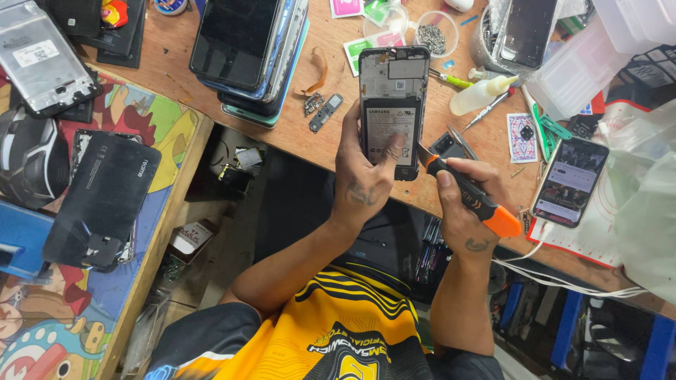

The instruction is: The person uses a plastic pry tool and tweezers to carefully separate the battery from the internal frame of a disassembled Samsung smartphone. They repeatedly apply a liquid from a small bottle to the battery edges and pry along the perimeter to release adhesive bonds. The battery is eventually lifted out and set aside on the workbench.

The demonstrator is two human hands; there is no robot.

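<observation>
My left hand (362, 176) grips an opened phone (393, 91) with its back cover off, thumb pressed on the dark battery (384, 127). My right hand (465, 200) holds a pry tool with a black and orange handle (479, 204). Its flat metal tip (424, 154) touches the phone's lower right edge. Both hands hover just over the front edge of the wooden workbench (310, 141).
A stack of phones (246, 49) lies at the back left. Right of my hands sit a lit phone (569, 181), a glue bottle (482, 93), tweezers (461, 141), a dish of screws (432, 35) and plastic boxes (584, 63). A black back cover (102, 200) rests on the left side table.
</observation>
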